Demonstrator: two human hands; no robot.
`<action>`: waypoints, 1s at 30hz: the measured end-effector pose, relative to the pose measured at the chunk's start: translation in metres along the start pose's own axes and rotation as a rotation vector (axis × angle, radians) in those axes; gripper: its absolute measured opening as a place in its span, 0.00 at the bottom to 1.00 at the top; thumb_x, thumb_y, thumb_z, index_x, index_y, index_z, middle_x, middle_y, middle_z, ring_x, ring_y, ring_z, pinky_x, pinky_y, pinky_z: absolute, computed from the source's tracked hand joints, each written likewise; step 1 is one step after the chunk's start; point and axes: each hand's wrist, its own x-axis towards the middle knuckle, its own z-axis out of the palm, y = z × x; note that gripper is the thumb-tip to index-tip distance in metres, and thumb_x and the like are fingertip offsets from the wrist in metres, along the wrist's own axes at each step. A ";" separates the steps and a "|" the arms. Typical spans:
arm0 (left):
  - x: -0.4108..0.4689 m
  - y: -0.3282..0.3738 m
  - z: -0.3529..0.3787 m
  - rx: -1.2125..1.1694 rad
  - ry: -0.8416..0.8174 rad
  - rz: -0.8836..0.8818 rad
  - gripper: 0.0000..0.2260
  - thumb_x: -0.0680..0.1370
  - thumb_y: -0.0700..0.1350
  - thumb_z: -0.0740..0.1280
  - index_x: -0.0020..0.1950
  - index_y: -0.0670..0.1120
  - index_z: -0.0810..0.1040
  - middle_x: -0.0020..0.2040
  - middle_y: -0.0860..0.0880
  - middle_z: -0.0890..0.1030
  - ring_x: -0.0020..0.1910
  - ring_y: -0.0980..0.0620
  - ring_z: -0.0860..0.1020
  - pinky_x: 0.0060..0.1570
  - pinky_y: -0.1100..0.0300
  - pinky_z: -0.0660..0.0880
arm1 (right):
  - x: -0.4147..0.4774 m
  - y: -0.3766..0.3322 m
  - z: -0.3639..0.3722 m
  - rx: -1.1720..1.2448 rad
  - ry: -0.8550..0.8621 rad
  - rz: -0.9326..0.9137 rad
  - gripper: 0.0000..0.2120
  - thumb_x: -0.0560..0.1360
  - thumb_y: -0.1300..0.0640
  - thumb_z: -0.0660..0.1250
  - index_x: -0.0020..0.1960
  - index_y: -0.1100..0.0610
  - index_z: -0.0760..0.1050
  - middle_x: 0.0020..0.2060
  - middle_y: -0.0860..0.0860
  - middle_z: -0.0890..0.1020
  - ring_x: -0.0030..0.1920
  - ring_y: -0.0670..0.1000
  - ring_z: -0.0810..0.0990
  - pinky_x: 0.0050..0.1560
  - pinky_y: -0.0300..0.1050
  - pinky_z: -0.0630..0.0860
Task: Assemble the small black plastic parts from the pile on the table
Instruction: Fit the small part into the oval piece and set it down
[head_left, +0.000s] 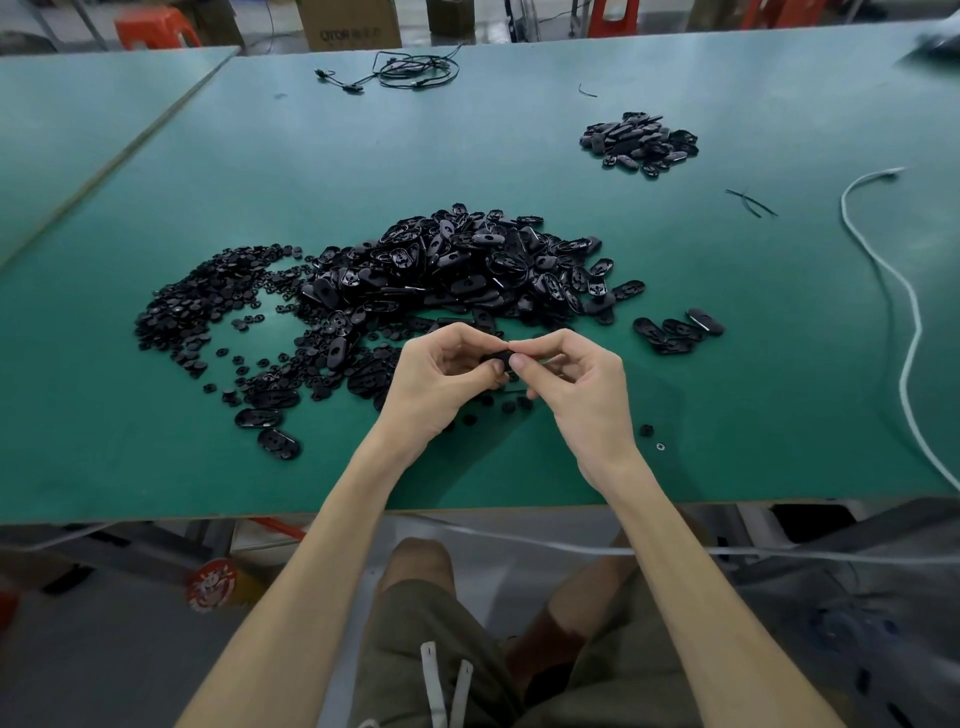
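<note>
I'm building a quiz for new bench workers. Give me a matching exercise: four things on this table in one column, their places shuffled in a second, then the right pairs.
Things
1. pile of oval parts
2. heap of round parts
3. white cable
4. coiled black cable

Places
A. near the far edge of the table
B. the table's middle
C. left of the oval parts
D. right side, running front to back

Pairs: 1-B, 2-C, 3-D, 4-A
</note>
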 end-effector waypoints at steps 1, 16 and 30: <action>0.000 0.000 0.000 -0.006 -0.002 -0.002 0.07 0.77 0.30 0.73 0.53 0.36 0.84 0.47 0.44 0.87 0.44 0.50 0.85 0.50 0.59 0.82 | 0.000 0.000 0.000 0.001 0.000 0.000 0.05 0.76 0.64 0.75 0.49 0.56 0.86 0.41 0.50 0.88 0.39 0.45 0.85 0.42 0.38 0.79; -0.003 0.005 0.002 -0.018 0.007 0.005 0.08 0.77 0.33 0.74 0.55 0.37 0.85 0.44 0.45 0.88 0.43 0.50 0.86 0.49 0.60 0.82 | 0.000 -0.003 -0.001 0.003 0.015 -0.003 0.05 0.77 0.63 0.75 0.49 0.53 0.85 0.40 0.50 0.87 0.35 0.48 0.79 0.40 0.42 0.78; 0.000 0.004 0.008 0.610 0.185 0.080 0.11 0.81 0.34 0.69 0.62 0.44 0.82 0.60 0.51 0.78 0.60 0.53 0.75 0.64 0.62 0.72 | 0.002 -0.002 -0.002 0.142 0.393 0.074 0.09 0.82 0.64 0.67 0.52 0.54 0.84 0.31 0.46 0.82 0.34 0.45 0.79 0.37 0.38 0.77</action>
